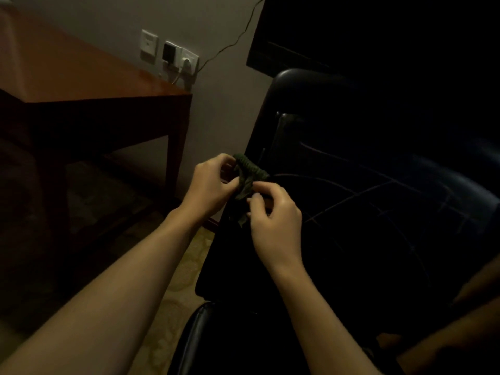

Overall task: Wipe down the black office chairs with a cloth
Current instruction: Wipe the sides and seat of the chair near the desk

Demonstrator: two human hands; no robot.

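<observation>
Two hands in my view, small dark green cloth (246, 177) bunched and rumpled, left hand (209, 186) fingers pinching its far end, right hand (273, 217) fingers pinching its near edge, above black chair (365, 185) seat's left side.

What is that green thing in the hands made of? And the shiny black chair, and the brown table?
The green cloth looks like soft woven or knitted fabric: it bunches and shows ribbed texture where the left hand and right hand pinch it. The black chair seems leather or imitation leather, smooth with glossy highlights. The table looks like polished reddish wood, though dim light leaves that uncertain.
</observation>
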